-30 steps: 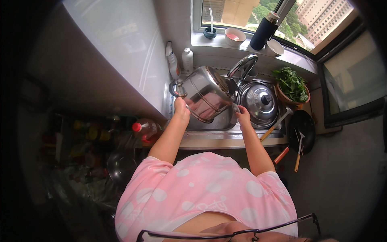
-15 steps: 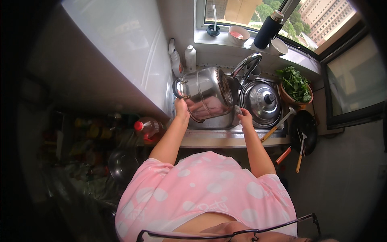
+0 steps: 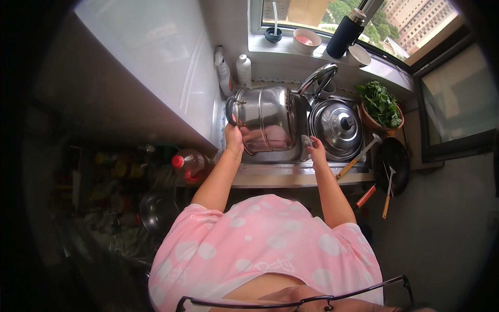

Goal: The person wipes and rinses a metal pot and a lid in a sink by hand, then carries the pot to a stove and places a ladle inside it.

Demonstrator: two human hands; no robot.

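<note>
A large stainless steel pot [image 3: 265, 112] lies tilted on its side over the sink [image 3: 283, 157]. Its dark-stained base edge points right, and its black side handle [image 3: 230, 111] is at the left end. My left hand [image 3: 234, 138] is closed on the pot at that handle; part of the fingers is hidden behind it. My right hand [image 3: 316, 152] pinches a crumpled grey cloth [image 3: 305, 147] beside the pot's base end, seemingly just apart from the metal. A chrome faucet [image 3: 318, 78] arches behind the pot.
Right of the sink sits a domed steel lid [image 3: 337, 129]. Beyond it are a bowl of leafy greens [image 3: 382, 106], a spatula [image 3: 358, 157] and a black pan [image 3: 393, 161]. A spray bottle [image 3: 223, 73] and a white bottle [image 3: 243, 71] stand by the wall. A red-capped bottle [image 3: 192, 165] is at left.
The pot has turned a little, so its stained base faces me less and points more to the right. My right hand's fingers have loosened slightly around the cloth.
</note>
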